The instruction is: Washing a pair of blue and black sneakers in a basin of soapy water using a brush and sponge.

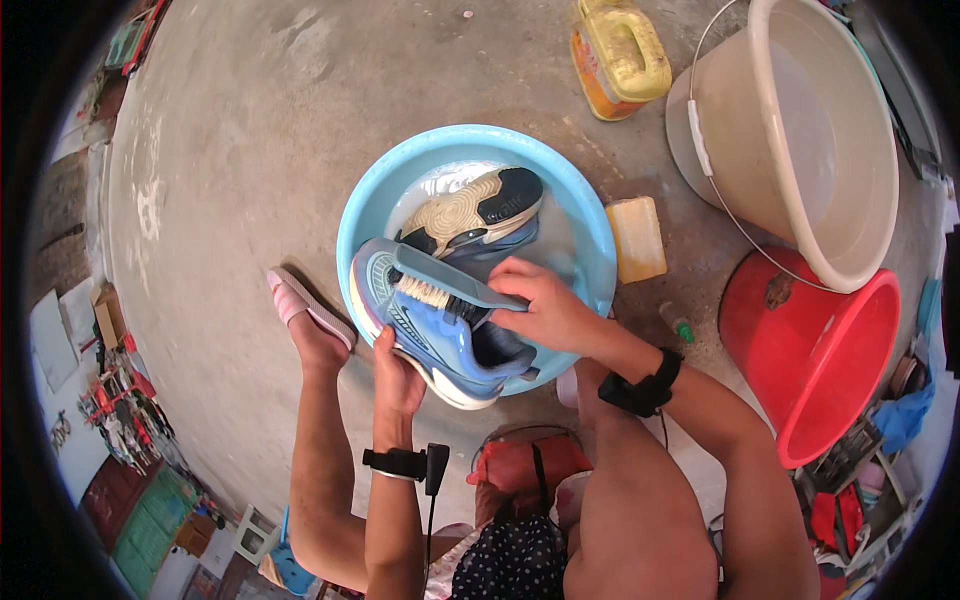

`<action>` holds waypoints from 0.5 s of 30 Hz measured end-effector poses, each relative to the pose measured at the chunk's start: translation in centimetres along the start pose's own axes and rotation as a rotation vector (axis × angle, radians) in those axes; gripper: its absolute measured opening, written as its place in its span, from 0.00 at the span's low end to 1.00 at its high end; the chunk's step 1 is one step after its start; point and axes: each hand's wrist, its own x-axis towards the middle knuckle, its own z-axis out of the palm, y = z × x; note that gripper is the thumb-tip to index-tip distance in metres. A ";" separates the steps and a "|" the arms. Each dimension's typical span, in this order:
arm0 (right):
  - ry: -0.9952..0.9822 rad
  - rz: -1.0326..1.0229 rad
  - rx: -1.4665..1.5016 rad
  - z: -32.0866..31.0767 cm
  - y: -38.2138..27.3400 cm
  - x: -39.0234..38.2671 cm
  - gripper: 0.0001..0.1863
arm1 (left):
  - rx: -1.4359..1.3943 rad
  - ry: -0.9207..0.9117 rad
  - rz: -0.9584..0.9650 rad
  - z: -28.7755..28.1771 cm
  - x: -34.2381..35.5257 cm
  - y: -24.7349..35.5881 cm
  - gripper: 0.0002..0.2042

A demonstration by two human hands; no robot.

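A blue sneaker (440, 338) with a white sole lies tilted over the near left rim of a light blue basin (592, 215). My left hand (397, 380) grips the sneaker's near side at the sole, thumb up along its edge. In my right hand (545, 305) is a scrub brush (445, 280) with a grey-blue handle; its pale and dark bristles rest against the sneaker's upper. A second sneaker (478, 212) lies in the cloudy water with its cream and black sole facing up. My right fingertips are partly hidden behind the brush handle.
Right of the basin lies a yellowish soap block (637, 240), with a small green-capped bottle (682, 328) nearby. Farther right stand a large beige bucket (725, 130) with a wire handle and a tilted red bucket (770, 340). A yellow jug (622, 60) stands at the back.
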 end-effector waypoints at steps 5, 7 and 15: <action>-0.044 -0.038 -0.011 -0.8 0.4 0.7 0.14 | 0.073 -0.068 -0.045 -0.1 0.1 -1.1 0.20; -0.067 -0.056 -0.021 -0.7 0.3 1.0 0.13 | 0.216 0.082 0.029 0.0 -0.2 -1.8 0.17; -0.113 0.060 -0.152 -0.4 1.7 2.4 0.14 | 1.427 0.422 0.907 3.9 -1.7 -2.4 0.25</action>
